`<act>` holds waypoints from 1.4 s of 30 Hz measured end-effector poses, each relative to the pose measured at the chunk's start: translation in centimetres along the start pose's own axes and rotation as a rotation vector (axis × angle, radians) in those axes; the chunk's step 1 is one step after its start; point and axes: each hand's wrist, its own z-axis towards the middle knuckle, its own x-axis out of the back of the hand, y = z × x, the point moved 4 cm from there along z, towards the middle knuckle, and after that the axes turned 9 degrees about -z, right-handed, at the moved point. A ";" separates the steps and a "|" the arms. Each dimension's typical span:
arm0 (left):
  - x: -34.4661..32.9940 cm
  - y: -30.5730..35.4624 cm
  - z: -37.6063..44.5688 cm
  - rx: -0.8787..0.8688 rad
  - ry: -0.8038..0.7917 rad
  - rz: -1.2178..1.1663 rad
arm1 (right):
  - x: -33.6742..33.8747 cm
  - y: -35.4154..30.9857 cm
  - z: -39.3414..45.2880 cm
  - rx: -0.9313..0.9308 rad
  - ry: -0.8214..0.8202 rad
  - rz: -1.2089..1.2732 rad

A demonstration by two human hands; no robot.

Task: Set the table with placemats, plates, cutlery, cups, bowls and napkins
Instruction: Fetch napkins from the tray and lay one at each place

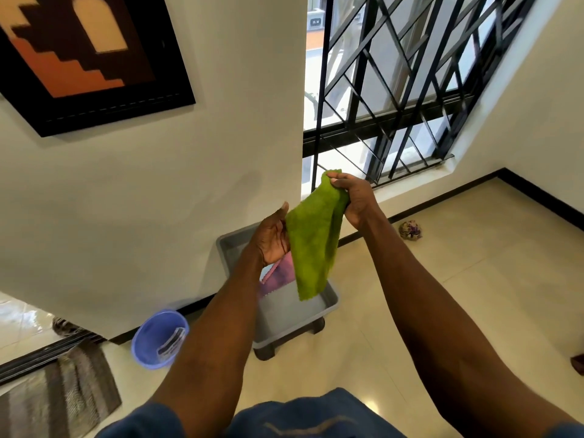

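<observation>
We see one fuzzy green napkin (pixel 311 245) at frame centre, hanging over a grey plastic tray (pixel 328 303). The right hand (pixel 354 197) pinches its top corner; the left hand (pixel 273 237) curls round its side edge. A pink cloth (pixel 279 273) lies in the tray — beside it, lower left, one blue bucket (pixel 151 339) on glossy cream floor tiles (pixel 458 263).

- We see a cream wall (pixel 221 128) bearing a black-framed picture (pixel 85 55) in orange, brown and tan.
- Right of it, a window (pixel 395 83) with a black grille lets in bright daylight.
- Glossy beige floor tiles (pixel 474 279) meet a dark skirting (pixel 543 197).
- A striped grey mat (pixel 57 396) lies at lower left, by a dark door track (pixel 41 355).
</observation>
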 end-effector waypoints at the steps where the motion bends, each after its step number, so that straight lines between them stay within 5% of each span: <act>1: 0.0 0.2 -0.1 -0.028 -0.007 -0.007 | 0.4 0.5 0.1 -0.031 0.008 -0.014; 11: 3.3 -0.4 -0.4 0.012 0.279 0.032 | -0.5 13.1 -4.0 -0.563 -0.261 0.097; 17: 5.8 0.7 -1.5 0.071 0.424 0.114 | -1.8 12.4 -3.9 -0.384 -0.210 0.310; 24: 6.6 1.6 -2.7 0.113 0.345 0.401 | -1.3 12.1 -2.6 -0.323 -0.167 -0.015; 31: 7.0 2.4 -2.8 -0.086 0.581 0.423 | -0.5 12.8 -2.2 -0.329 -0.096 -0.113; 42: 6.7 2.4 -1.9 -0.144 0.506 0.541 | 0.9 11.9 -1.5 -0.213 0.018 -0.305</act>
